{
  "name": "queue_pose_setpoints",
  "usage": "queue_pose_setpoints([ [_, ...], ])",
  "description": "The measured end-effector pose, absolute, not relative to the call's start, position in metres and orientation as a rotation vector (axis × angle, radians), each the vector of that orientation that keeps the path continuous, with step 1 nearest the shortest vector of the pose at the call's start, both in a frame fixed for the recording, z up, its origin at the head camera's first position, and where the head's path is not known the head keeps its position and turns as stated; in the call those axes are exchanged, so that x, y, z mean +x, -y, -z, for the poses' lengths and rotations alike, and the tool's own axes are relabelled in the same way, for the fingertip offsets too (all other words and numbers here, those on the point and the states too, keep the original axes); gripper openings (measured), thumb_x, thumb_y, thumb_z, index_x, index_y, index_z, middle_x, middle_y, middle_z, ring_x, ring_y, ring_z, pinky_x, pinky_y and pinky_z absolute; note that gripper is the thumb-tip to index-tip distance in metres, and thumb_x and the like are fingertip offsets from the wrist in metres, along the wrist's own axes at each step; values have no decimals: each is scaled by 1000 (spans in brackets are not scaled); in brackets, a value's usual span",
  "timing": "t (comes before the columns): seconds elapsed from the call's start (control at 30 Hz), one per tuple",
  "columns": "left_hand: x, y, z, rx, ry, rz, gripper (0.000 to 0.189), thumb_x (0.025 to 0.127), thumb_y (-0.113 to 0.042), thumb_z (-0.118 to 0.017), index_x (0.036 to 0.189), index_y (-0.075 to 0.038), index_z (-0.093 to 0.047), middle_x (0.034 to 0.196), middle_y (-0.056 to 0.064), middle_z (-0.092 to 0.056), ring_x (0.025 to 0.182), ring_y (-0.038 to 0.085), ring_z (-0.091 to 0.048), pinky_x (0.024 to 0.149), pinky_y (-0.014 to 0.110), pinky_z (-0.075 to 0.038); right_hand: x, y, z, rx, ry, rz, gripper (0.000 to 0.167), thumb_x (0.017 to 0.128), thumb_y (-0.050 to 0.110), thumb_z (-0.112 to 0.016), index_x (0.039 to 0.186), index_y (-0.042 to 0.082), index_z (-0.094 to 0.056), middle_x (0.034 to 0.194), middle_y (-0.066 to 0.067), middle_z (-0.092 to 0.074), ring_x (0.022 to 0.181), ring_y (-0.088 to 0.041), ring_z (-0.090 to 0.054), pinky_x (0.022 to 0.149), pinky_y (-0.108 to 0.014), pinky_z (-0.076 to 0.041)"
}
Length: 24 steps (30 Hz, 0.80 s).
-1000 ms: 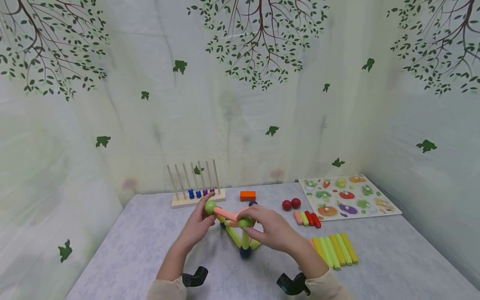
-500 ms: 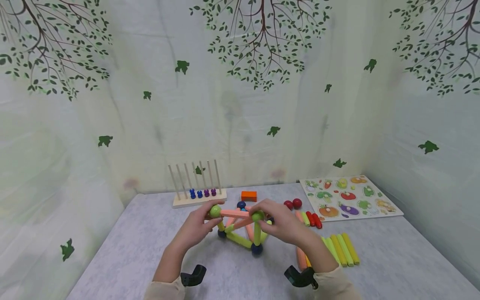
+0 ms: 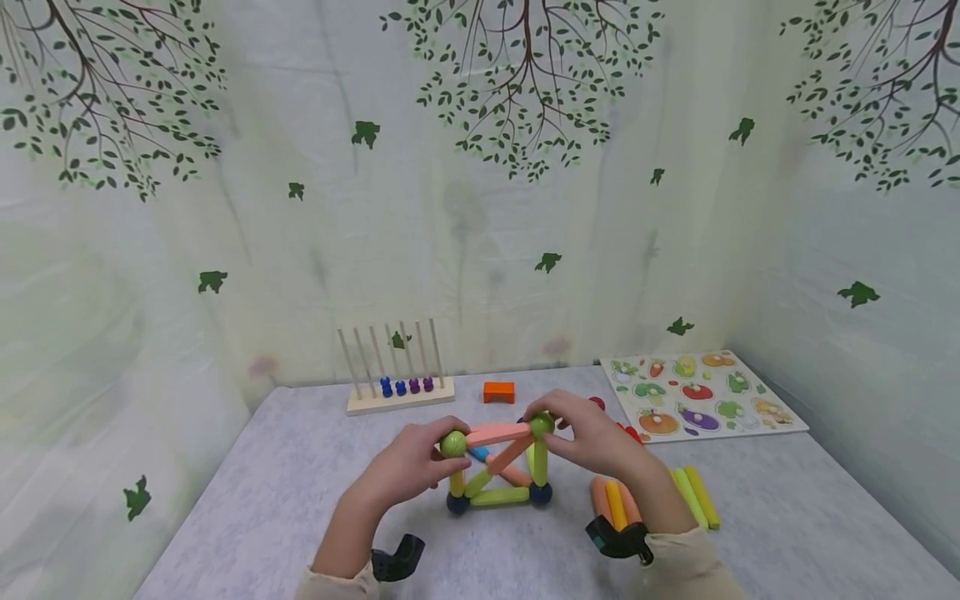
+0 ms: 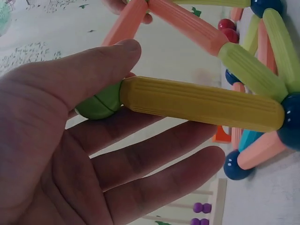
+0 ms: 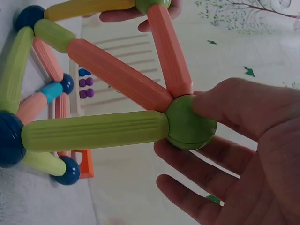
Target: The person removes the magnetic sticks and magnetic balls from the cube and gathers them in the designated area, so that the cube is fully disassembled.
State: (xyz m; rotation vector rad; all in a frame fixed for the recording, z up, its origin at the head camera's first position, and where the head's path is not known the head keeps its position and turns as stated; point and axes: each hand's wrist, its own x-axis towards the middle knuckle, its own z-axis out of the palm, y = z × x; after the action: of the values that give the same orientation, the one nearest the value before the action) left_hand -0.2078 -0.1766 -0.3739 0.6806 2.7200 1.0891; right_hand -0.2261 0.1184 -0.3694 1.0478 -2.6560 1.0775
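Observation:
A frame built of magnetic sticks and balls stands on the grey table, its navy balls [image 3: 541,494] at the bottom corners. My left hand [image 3: 408,457] pinches the green ball [image 4: 99,101] at its upper left, beside a dark yellow upright stick [image 4: 201,104]. At the upper right my right hand [image 3: 588,429] holds another green ball [image 5: 191,123] between thumb and fingers. A salmon stick [image 3: 498,433] joins the two green balls. From the right ball, a salmon stick [image 5: 119,72] with a short lime piece [image 5: 55,35] runs diagonally to the lower left. A lime stick [image 5: 96,131] forms the right upright.
Loose sticks [image 3: 617,502] lie to the right, partly behind my right forearm. A bead-and-peg rack [image 3: 401,398] and an orange block [image 3: 498,392] stand at the back. A vegetable puzzle board [image 3: 705,396] lies at the back right, with red pieces near it.
The frame has turned so that one side faces me squarely, its top stick nearly level. Both hands have shifted right, keeping hold of the green balls.

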Motion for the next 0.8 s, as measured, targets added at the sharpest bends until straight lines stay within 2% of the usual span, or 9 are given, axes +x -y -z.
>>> queue_pose_setpoints([
  [0.2,-205,174,372,705,-2748,-1000,32,94,-33,-70,124,-21,-62,90,-4,-66,67,15,-62,58,31,-51,-229,-118,371,963,2788,-1032,38,90,14,-75,126,16,-62,115,6,-64,95,-14,-57,82,-30,-54],
  [0.37,-205,172,371,687,-2803,-964,28,95,-27,-69,121,-19,-62,88,-5,-65,73,15,-60,61,30,-48,-229,-117,372,974,2804,-989,35,89,11,-75,121,17,-62,110,6,-65,90,-16,-58,78,-28,-54],
  [0.6,-203,168,368,663,-2875,-909,26,94,-21,-70,118,-14,-62,82,-3,-60,69,13,-53,60,28,-44,-226,-115,368,979,2819,-975,33,88,9,-76,116,19,-63,104,8,-64,87,-13,-58,76,-24,-53],
  [0.8,-197,163,366,725,-2998,-772,31,93,-29,-72,121,-17,-65,97,-8,-67,75,10,-55,66,30,-46,-225,-115,369,987,2805,-945,30,89,15,-76,116,20,-64,104,8,-65,86,-15,-58,74,-27,-53],
])
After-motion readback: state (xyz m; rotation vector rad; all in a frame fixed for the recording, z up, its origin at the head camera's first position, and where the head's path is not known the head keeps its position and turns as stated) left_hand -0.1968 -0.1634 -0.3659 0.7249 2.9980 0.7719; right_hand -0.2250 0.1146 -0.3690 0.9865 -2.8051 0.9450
